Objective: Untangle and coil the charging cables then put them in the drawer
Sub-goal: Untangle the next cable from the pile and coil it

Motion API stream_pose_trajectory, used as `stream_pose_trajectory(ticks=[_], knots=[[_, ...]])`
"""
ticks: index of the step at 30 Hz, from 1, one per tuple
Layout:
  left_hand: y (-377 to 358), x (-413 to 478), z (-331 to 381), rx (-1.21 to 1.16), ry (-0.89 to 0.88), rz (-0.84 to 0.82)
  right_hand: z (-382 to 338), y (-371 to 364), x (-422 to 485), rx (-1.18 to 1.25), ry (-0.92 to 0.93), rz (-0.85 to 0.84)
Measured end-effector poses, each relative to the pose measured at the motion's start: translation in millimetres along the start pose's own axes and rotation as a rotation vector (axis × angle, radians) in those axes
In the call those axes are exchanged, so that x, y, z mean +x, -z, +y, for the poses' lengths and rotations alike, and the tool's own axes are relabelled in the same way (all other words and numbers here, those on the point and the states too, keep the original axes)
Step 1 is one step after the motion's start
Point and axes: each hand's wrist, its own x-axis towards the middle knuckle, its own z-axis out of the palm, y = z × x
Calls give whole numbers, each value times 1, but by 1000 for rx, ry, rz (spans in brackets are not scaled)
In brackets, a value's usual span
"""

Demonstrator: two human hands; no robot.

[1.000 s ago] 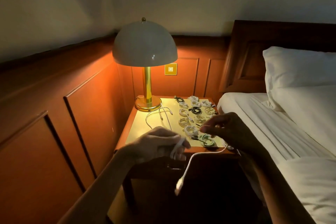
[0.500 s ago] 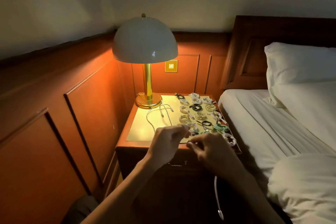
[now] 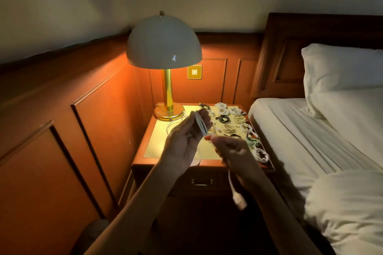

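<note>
Gripping, with the left hand, a few narrow loops of white cable, fingers and thumb curled round the bundle, up over the middle of the nightstand top. Pinching the same cable just beside the loops with the right hand, fingers closed on it, above the front edge. Leaving a free tail to drop past the drawer front, down to a plug end in mid-air.

Judging by the droop: light, soft and limp, yet springy enough in the loops to unwind if let go. Best clamped across all the loops at once, never by a single strand. Best to feed the plug end in last and wrap it round the bundle. Probably mid-coil, the tail not yet wound.

Further out, over the right half of the top as far as the right edge and back corner: many finished coils, white, black, one green. Near the back left corner, beside the lamp base: one loose white cable, uncoiled. Drawer apparently not yet opened. Off the right edge: a bed.
</note>
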Motion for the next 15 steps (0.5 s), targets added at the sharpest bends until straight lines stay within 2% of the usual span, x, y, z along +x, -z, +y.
stream_pose_trajectory(ticks=[2, 4, 5, 7, 9, 11, 15], knots=[[6, 6, -16, 233, -126, 141, 9, -14, -6, -184, 22, 41], [21, 8, -32, 729, -365, 205, 15, -20, -9, -452, 140, 56], [31, 9, -37, 991, -511, 191, 17, -19, -10, -547, 175, 40], [47, 12, -40, 1316, -691, 78, 17, -12, -9, -708, 194, -4], [54, 9, -35, 1475, -667, -141, 13, -1, -7, -872, 225, -49], [56, 3, -33, 1597, -518, -346, 4, 14, -1, -949, 238, -90], [46, -6, -22, 1613, -138, -509, -5, 39, 9, -794, 252, -216]])
